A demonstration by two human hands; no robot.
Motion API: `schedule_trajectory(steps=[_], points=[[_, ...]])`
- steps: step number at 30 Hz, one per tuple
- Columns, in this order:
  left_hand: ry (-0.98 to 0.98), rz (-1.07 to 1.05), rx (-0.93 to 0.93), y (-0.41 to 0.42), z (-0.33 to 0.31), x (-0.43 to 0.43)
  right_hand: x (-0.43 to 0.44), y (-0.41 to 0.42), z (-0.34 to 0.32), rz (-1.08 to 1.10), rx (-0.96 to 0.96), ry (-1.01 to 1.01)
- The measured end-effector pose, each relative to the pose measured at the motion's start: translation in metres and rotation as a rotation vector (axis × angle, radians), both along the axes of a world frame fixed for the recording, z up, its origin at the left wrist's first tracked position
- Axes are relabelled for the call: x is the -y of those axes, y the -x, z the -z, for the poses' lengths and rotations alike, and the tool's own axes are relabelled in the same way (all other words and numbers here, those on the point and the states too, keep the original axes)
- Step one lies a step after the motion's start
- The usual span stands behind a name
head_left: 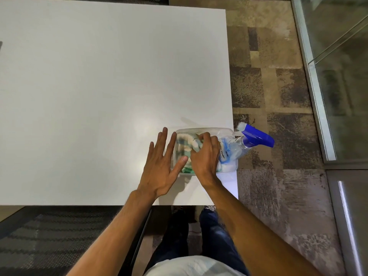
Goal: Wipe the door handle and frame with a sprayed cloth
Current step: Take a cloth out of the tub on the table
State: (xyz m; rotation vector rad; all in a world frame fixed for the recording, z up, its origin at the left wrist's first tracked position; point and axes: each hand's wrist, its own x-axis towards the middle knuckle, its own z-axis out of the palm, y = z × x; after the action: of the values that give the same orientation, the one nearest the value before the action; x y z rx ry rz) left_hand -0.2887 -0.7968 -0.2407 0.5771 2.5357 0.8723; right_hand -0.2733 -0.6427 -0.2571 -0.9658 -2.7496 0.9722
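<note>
One head-worn wide-angle view looks steeply down from above the near edge of the desk (89, 96). It stands close over the desk's near right corner, with carpet (268, 96) at right.

Right hand (205, 154) grips cloth (184, 143) inside clear container (227, 130), lower centre of frame. Left hand (161, 166) flat, steadying container. Spray bottle (249, 142) leans out right on white counter (99, 86).

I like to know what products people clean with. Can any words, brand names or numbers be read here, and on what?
Spray bottle label: blue print, too blurred to read.
Green label showing through the clear plastic container near the left hand: too small to read.
Nothing else carries text; the cloth under the right hand is unmarked.
</note>
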Motion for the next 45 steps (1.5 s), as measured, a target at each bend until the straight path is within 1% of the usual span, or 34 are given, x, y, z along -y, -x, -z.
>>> schedule_trajectory(steps=[3,6,8,9,11,14,16,18,21,23,24,26,28,29,30,31,32,33,34,35,37,39,43,45], points=[[-0.069,-0.152,0.133,-0.005,-0.020,-0.003,0.001,-0.008,-0.012,-0.064,-0.062,-0.013],[-0.256,-0.431,0.385,-0.007,-0.040,-0.006,0.002,-0.018,-0.024,-0.133,-0.113,-0.022],[-0.458,-0.650,0.628,-0.001,-0.050,-0.008,0.003,-0.026,-0.031,-0.183,-0.190,-0.085],[-0.526,-0.717,0.725,0.002,-0.056,-0.007,0.004,-0.030,-0.034,-0.207,-0.250,-0.137],[-0.589,-0.735,0.832,0.006,-0.065,-0.005,0.005,-0.036,-0.039,-0.265,-0.373,-0.259],[-0.733,-0.754,0.951,0.007,-0.075,-0.005,0.007,-0.043,-0.038,-0.405,-0.583,-0.419],[-0.810,-0.789,0.986,0.006,-0.082,-0.006,0.008,-0.048,-0.039,-0.503,-0.657,-0.477],[-0.845,-0.831,0.966,0.005,-0.084,-0.008,0.010,-0.052,-0.041,-0.565,-0.663,-0.506],[-0.923,-0.851,0.925,0.006,-0.089,-0.006,0.009,-0.060,-0.051,-0.665,-0.596,-0.490],[-0.936,-0.803,0.877,0.010,-0.093,-0.001,0.010,-0.068,-0.064,-0.695,-0.515,-0.358],[-0.933,-0.774,0.838,0.012,-0.095,0.002,0.011,-0.075,-0.071,-0.663,-0.495,-0.252],[-0.946,-0.726,0.753,0.017,-0.098,0.008,0.014,-0.087,-0.084,-0.471,-0.479,0.007],[-0.972,-0.672,0.681,0.021,-0.103,0.015,0.019,-0.093,-0.097,-0.162,-0.448,0.290],[-0.981,-0.633,0.649,0.023,-0.106,0.019,0.021,-0.093,-0.102,0.014,-0.418,0.470],[-0.988,-0.588,0.622,0.024,-0.108,0.023,0.020,-0.089,-0.106,0.187,-0.360,0.704],[-0.993,-0.544,0.599,0.024,-0.111,0.026,0.018,-0.083,-0.109,0.337,-0.278,0.989],[-0.996,-0.505,0.581,0.024,-0.112,0.029,0.015,-0.077,-0.108,0.439,-0.184,1.275],[-0.998,-0.471,0.570,0.024,-0.113,0.032,0.013,-0.073,-0.108,0.479,-0.095,1.506],[-0.998,-0.438,0.564,0.024,-0.114,0.034,0.012,-0.069,-0.108,0.456,-0.037,1.658],[-0.994,-0.410,0.563,0.023,-0.115,0.036,0.012,-0.067,-0.107,0.395,-0.024,1.750],[-0.971,-0.363,0.567,0.021,-0.117,0.038,0.017,-0.059,-0.104,0.289,-0.079,1.834],[-0.941,-0.319,0.572,0.018,-0.119,0.041,0.019,-0.050,-0.107,0.246,-0.137,1.836],[-0.854,-0.272,0.565,0.014,-0.123,0.050,0.016,-0.037,-0.106,0.318,-0.201,1.716],[-0.803,-0.236,0.602,0.013,-0.124,0.057,0.013,-0.034,-0.107,0.341,-0.240,1.638]])
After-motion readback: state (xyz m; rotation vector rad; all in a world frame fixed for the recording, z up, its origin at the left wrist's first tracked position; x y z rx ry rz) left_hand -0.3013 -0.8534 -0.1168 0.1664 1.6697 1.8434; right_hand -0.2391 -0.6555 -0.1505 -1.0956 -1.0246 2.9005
